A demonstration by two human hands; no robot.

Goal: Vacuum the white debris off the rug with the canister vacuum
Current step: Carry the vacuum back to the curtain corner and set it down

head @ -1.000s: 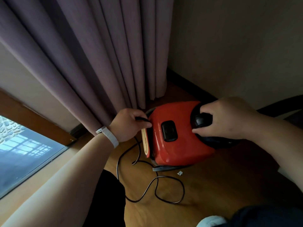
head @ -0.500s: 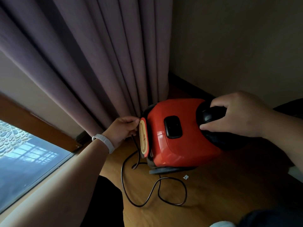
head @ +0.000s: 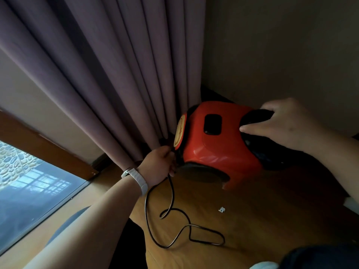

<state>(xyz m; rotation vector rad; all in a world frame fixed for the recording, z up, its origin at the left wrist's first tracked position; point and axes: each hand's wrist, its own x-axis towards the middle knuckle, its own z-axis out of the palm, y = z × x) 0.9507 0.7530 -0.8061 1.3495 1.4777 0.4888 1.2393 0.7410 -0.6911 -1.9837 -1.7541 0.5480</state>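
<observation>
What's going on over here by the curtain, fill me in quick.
A person is handling a red canister vacuum on the wooden floor beside the purple curtain. The right hand grips its black handle, while the left hand holds the black power cord at the vacuum's curtain end. The rest of the cord lies in loose loops on the floor. A small white scrap lies nearby. No rug is in view.
</observation>
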